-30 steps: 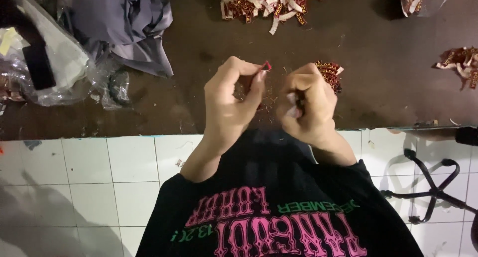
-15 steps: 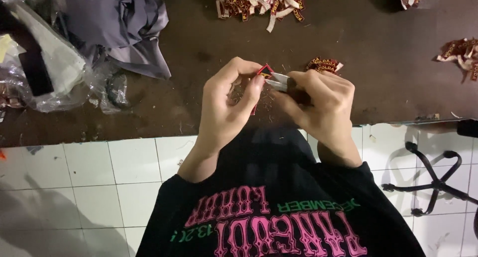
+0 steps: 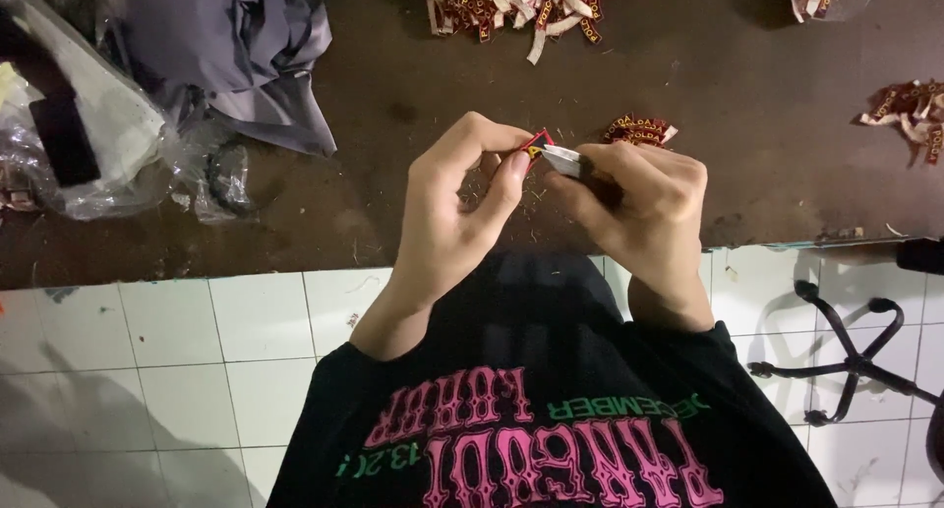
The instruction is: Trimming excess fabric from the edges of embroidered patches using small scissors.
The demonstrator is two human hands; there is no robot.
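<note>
My left hand (image 3: 462, 208) pinches a small red woven label (image 3: 534, 146) between thumb and forefinger, above the dark brown table (image 3: 393, 124). My right hand (image 3: 639, 208) grips a small metal cutter (image 3: 562, 159) whose tip touches the label. Both hands are held close together over the table's front edge. A small pile of red labels (image 3: 639, 129) lies on the table just behind my right hand.
A heap of red and white labels (image 3: 511, 6) lies at the far edge, more labels (image 3: 910, 110) at the right. Grey cloth (image 3: 246, 46) and clear plastic bags (image 3: 88, 134) sit at the left. A black chair base (image 3: 855, 356) stands on the white tiled floor (image 3: 167, 370).
My hands have come together. The right hand now holds the cutter tip against the label pinched in my left hand, where a second ago they were apart.
</note>
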